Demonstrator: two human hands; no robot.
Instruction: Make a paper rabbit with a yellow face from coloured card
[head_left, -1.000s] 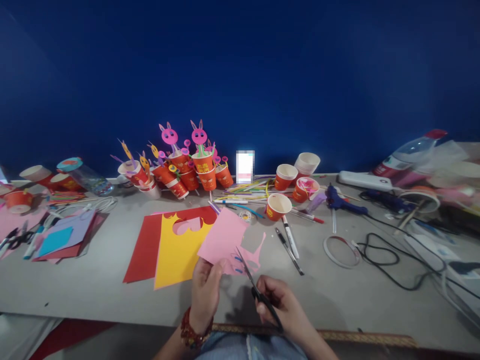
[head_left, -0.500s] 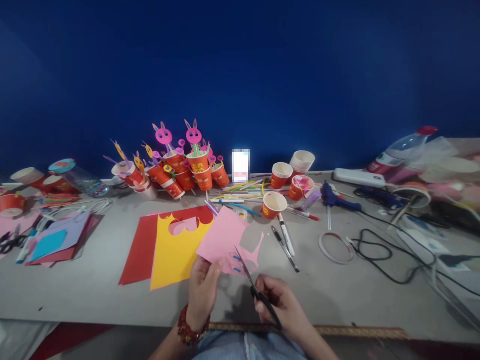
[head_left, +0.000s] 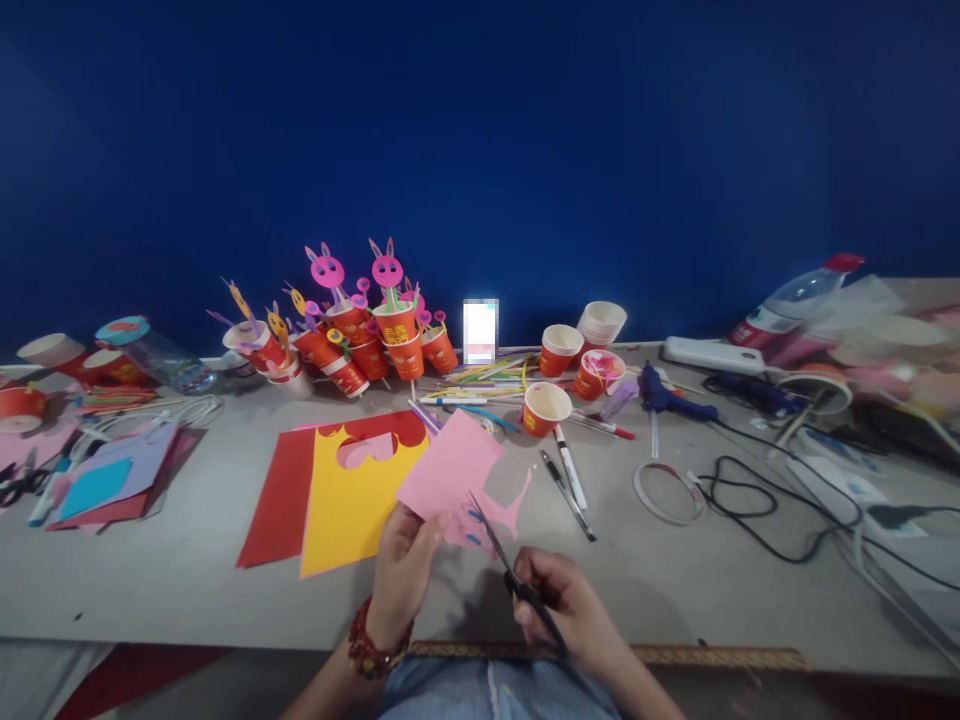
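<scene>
At the back of the table (head_left: 187, 585) I see a cluster of orange paper cups (head_left: 375, 352) holding sticks topped with pink rabbit faces and paper flowers. An orange cup (head_left: 545, 408) stands alone nearer me, its cream inside looking bare. Another cup (head_left: 598, 372) behind it has pink scraps in it, and a stack of white cups (head_left: 602, 322) stands beyond that.

My left hand (head_left: 403, 575) is closed in a pinch on the lower edge of the pink paper (head_left: 446, 468), holding it tilted up just above the table. My right hand (head_left: 562, 605) is curled through the black handles of the scissors (head_left: 511, 578), whose thin blades reach into the paper's lower right part beside small blue marks.

The pink paper is thin and matt, with a curved notch cut from its right side. Just left of it a yellow sheet (head_left: 345, 515) with a heart-shaped hole lies flat on a red sheet (head_left: 274, 505).
</scene>
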